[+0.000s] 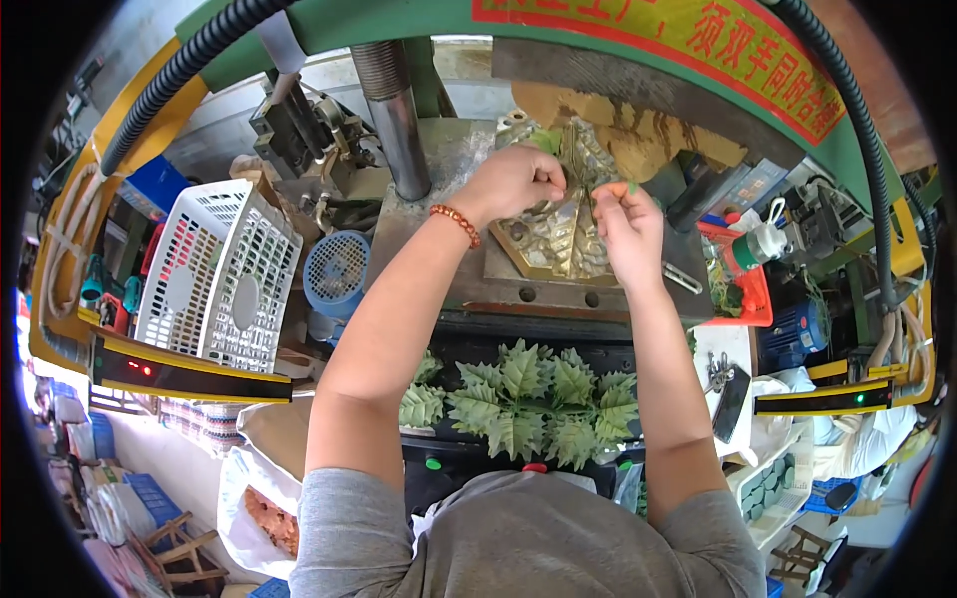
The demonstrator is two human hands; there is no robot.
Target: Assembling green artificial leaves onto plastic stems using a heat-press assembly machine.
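Left hand point(523, 184) and right hand point(630, 227) hang apart, fingers curled, contents impossible to tell, over the gold-coloured mould point(570, 241) on a grey metal bed point(454, 157) that stretches left to the steel column point(394, 120) and ends short of green leaves point(528, 401).

a grey short-sleeved shirt point(538, 543) is worn with an orange-brown beaded bracelet point(458, 223).

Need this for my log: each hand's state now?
Left hand: curled closed; cannot tell if it holds anything.
Right hand: curled closed, green bit at its fingertips; hold unclear.
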